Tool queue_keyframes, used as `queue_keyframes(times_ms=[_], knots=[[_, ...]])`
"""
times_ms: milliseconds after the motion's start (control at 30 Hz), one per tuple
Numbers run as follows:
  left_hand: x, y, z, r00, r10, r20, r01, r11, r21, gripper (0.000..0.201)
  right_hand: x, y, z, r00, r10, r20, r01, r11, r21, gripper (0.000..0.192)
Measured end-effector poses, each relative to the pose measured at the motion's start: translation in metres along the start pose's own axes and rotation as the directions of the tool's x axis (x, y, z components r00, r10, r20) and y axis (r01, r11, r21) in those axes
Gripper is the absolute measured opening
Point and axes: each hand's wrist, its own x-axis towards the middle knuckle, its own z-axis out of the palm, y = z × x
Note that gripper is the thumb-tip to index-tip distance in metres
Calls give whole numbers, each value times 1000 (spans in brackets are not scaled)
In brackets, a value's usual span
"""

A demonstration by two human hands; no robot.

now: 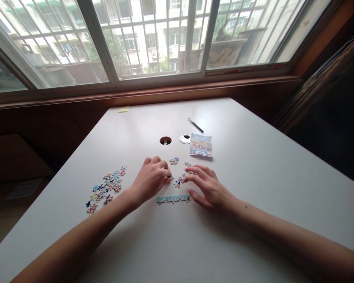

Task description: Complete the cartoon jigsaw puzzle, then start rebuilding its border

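Note:
My left hand (pixel 151 175) is closed, its thumb and fingers pinched around what looks like a small puzzle piece, mostly hidden by the fingers. Fingers apart, my right hand (pixel 205 185) reaches over a few loose puzzle pieces (pixel 179 181) and holds nothing that I can see. Just beyond both hands lies a small cluster of joined pieces (pixel 174 160). Nearer to me is a joined strip of puzzle pieces (pixel 173 199), light blue along its straight far edge, with its right end close to my right thumb.
A pile of loose puzzle pieces (pixel 109 186) spreads left of my left forearm. Farther back on the white table (pixel 253 173) are a printed picture packet (pixel 201 146), a pen (pixel 195 125), a round cable hole (pixel 165 140) and its cover (pixel 184 139). Yellow tape (pixel 123 109) marks the far edge.

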Motion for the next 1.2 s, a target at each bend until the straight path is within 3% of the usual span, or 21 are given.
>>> queue_keyframes(times_ms=[233, 367, 500, 600, 800, 867, 1000, 1200], knots=[[-7, -9, -1, 996, 38, -78, -45, 994, -97, 8, -2, 4, 3, 999, -34, -3, 34, 999, 15, 25], [-47, -7, -6, 979, 97, -178, -143, 954, -263, 13, -3, 3, 2, 999, -49, -6, 49, 999, -1, 26], [-95, 2, 4, 944, 72, -322, -207, 890, -406, 26, -3, 2, 2, 997, -73, 13, 73, 997, -2, 26], [-111, 8, 13, 946, 86, -313, -223, 874, -432, 25, -3, 1, 1, 995, -97, -16, 97, 995, 3, 25], [-110, 8, 14, 948, 72, -310, -218, 857, -467, 26, -3, -17, -3, 984, -167, -59, 168, 986, 6, 24], [-111, 8, 14, 944, 80, -321, -231, 854, -467, 25, -2, -27, -3, 975, -221, 6, 221, 974, 39, 28], [-112, 8, 16, 932, 115, -342, -267, 859, -438, 28, -1, -36, -2, 907, -372, 197, 363, 928, 82, 58], [-106, 9, 11, 941, 173, -292, -288, 861, -419, 22, 2, -31, -6, 843, -405, 354, 364, 914, 179, 65]])
